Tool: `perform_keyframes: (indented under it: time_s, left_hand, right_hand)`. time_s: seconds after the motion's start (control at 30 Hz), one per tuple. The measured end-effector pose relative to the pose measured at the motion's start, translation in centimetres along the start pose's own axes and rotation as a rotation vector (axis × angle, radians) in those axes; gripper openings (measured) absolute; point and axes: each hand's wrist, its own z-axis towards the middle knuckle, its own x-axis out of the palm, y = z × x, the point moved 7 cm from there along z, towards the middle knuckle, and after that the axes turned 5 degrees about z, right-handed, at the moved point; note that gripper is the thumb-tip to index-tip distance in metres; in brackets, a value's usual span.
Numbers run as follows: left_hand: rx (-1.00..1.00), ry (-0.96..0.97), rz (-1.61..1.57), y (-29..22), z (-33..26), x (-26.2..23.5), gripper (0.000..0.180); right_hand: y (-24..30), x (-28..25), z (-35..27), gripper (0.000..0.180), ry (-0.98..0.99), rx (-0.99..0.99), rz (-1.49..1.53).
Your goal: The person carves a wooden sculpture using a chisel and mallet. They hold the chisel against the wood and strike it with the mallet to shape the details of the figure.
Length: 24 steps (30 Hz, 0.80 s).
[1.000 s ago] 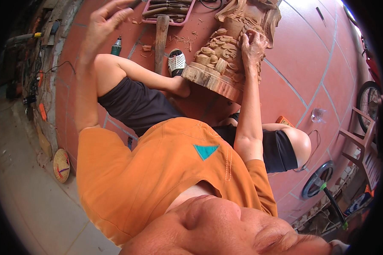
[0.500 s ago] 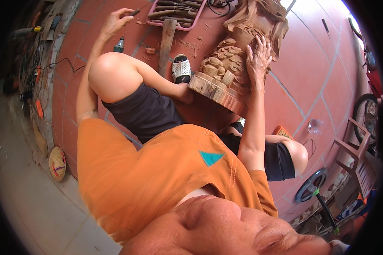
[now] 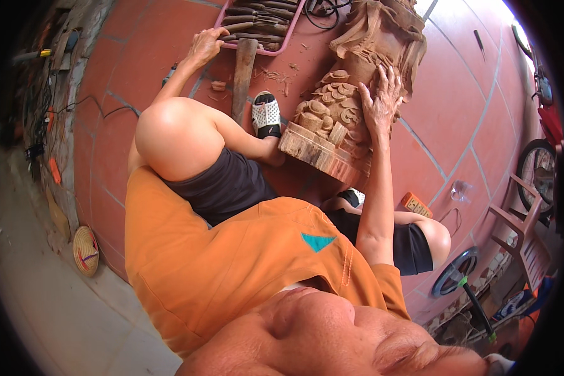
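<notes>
Carving (image 3: 338, 103) of brown wood, worked with rounded coin-like and draped shapes, sits over a red tiled floor (image 3: 432, 138), its rough-edged base nearest the seated person and its far end at the picture's upper edge. The person's right hand (image 3: 382, 103) rests on its side, palm down, fingers spread. At upper left, the left hand (image 3: 207, 47) reaches to the near left corner of a pink basket (image 3: 285, 47) filled with brown-handled tools (image 3: 263, 11); its fingers are bent, and whether they pinch anything cannot be told. A thick wooden bar (image 3: 243, 75) runs from the basket toward a white sandal (image 3: 266, 114), with wood shavings (image 3: 279, 77) scattered between bar and carving. Right of the carving lie a slim dark tool (image 3: 479, 44), an orange power strip (image 3: 416, 205) and a clear vessel (image 3: 460, 191). A plastic chair (image 3: 520, 235) stands at far right; a woven hat (image 3: 86, 250) lies at far left.
</notes>
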Motion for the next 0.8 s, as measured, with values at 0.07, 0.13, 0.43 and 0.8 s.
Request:
perform_keyframes:
  time_s: [0.07,0.13,0.43,0.8]
  left_hand:
    - [0.035,-0.016,0.027,-0.3,0.6,1.0,0.027]
    - [0.062,-0.025,0.031,-0.5,1.2,2.0,0.027]
    - [0.161,-0.084,-0.123,-0.5,2.2,4.0,0.028]
    - [0.003,-0.269,0.064,-0.3,3.0,3.7,0.030]
  right_hand:
    - [0.3,-0.2,0.0,0.070,0.009,0.005,0.002]
    - [0.5,-0.3,0.1,0.070,0.017,0.023,0.001]
    - [1.2,-0.3,0.5,0.068,0.031,0.011,0.024]
    - [1.6,-0.7,0.7,0.064,0.016,-0.025,0.034]
